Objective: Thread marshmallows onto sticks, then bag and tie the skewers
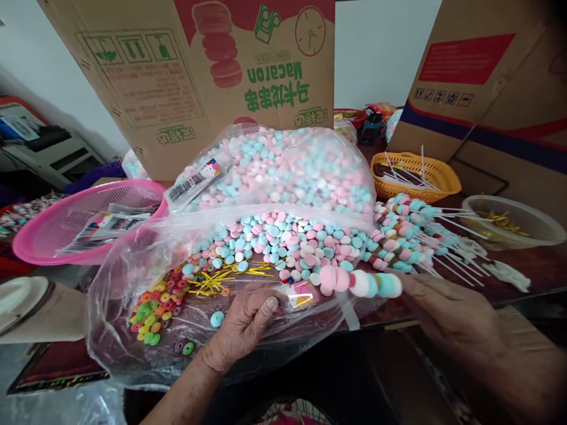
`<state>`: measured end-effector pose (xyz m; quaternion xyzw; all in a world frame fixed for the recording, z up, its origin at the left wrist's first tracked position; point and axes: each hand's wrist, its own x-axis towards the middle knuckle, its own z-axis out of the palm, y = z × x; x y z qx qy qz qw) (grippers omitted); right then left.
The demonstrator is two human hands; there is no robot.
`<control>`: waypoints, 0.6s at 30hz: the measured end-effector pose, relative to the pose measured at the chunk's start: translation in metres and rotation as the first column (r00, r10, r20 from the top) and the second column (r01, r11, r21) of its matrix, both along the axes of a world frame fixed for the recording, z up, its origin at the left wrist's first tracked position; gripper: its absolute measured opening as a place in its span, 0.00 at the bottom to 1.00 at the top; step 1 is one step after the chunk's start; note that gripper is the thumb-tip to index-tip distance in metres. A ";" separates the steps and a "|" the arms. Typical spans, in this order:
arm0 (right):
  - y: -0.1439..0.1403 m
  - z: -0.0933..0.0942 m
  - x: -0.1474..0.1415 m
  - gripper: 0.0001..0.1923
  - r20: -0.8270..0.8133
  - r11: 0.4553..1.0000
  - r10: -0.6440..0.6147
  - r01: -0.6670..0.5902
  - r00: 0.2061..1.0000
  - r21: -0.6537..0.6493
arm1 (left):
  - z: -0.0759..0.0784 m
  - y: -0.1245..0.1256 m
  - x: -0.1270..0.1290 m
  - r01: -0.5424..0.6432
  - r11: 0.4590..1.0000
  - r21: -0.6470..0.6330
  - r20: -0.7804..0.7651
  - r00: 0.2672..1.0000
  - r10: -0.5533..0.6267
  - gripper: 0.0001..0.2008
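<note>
My left hand (248, 319) is closed, thumb against fingers, on a small clear plastic wrapper (305, 295) with a pink and yellow print. On the right, my right hand (456, 316), partly blurred, grips a marshmallow skewer (361, 284) by its lower end. Pink, white and blue marshmallows are threaded on it, with coloured rings between some of them. The skewer lies level, its pink tip just above the wrapper. Gold twist ties (212, 282) and gummy rings (162, 307) lie left of my left hand, beside a loose blue marshmallow (217, 319).
A big clear bag (354, 171) of marshmallows spreads across the table, before a cardboard box (146, 77). Finished skewers (403, 236) are piled at right, near a yellow basket (443, 177) and a plastic bowl (544, 227). A pink basket (35, 239) of wrappers stands left.
</note>
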<state>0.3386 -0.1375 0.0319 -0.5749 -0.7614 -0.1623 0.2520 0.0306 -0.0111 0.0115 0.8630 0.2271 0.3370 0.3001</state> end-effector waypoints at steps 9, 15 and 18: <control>0.002 0.014 -0.023 0.21 0.284 0.989 0.145 -0.130 0.948 -0.072 | 0.006 0.000 -0.008 0.059 0.998 0.008 -0.274 0.960 -0.054 0.20; 0.006 0.010 -0.026 0.20 0.130 0.965 0.145 -0.111 0.981 -0.239 | 0.011 0.004 0.002 0.119 0.993 0.015 -0.481 0.871 -0.097 0.19; 0.007 0.010 -0.025 0.19 0.084 0.964 0.135 -0.111 0.987 -0.241 | 0.011 0.005 0.002 0.089 0.995 -0.042 -0.468 0.878 -0.098 0.19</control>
